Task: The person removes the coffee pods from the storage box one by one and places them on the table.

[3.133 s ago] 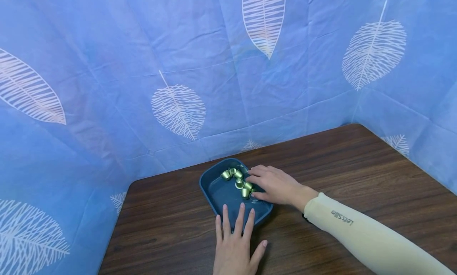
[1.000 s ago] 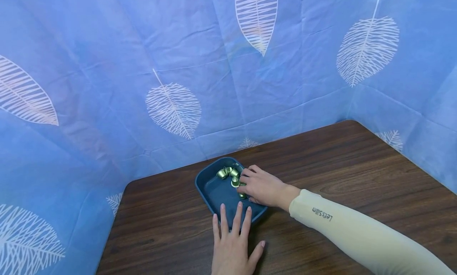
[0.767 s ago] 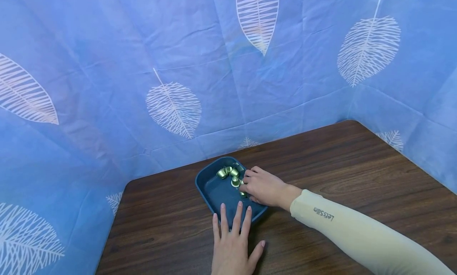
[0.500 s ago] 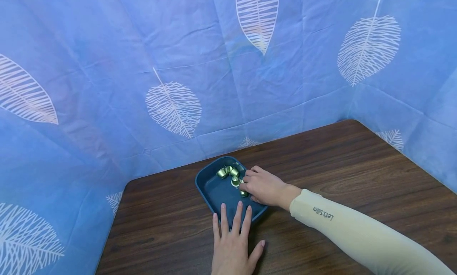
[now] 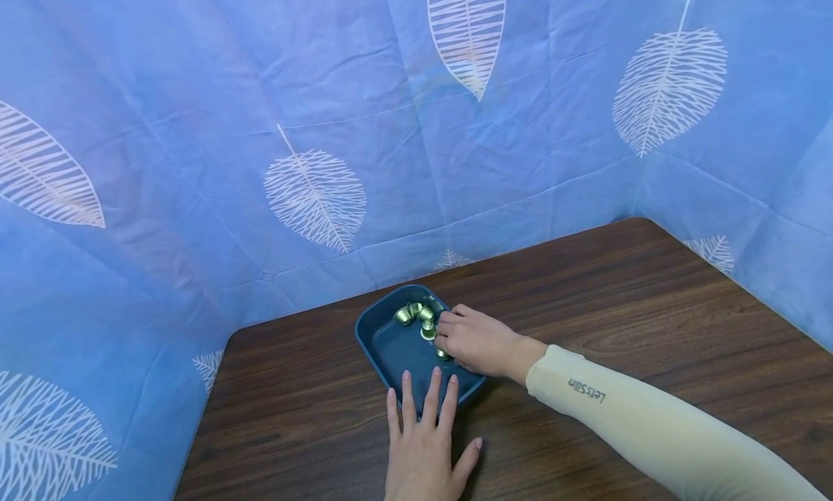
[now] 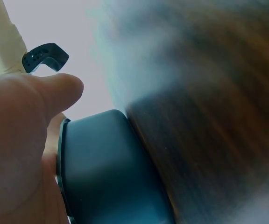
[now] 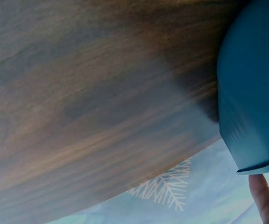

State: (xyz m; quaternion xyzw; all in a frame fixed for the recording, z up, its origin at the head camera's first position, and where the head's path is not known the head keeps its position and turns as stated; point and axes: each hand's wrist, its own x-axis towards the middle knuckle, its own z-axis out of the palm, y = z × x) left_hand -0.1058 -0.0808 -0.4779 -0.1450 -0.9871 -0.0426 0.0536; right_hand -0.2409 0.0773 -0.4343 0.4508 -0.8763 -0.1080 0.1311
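Note:
Several shiny green-gold coffee capsules (image 5: pixel 403 315) lie in a dark blue tray (image 5: pixel 371 342) in the head view, mostly toward its far right side. My right hand (image 5: pixel 478 340) reaches over the tray's right rim, fingers bent down over the capsules nearest it. One capsule (image 5: pixel 442 354) shows just below those fingers. The fingertips are hidden, so I cannot tell whether they hold one. My left hand (image 5: pixel 423 450) lies palm down at the tray's near side, fingers straight and spread over the rim. In the left wrist view, its thumb (image 6: pixel 62 91) sticks out above the tray's outer wall (image 6: pixel 111 172).
The tray stands on a dark wood-grain table (image 5: pixel 573 291) near its far edge. Behind hangs a blue curtain (image 5: pixel 364 89) with white leaf prints. A pale yellow sleeve (image 5: pixel 638 414) covers the right forearm, with a dark strap (image 6: pixel 46 57) at the wrist.
Since about three seconds ago, my right hand has moved left and farther into the tray, its fingers bending over the near-right capsules. Little moves in the last second; my left hand stays put.

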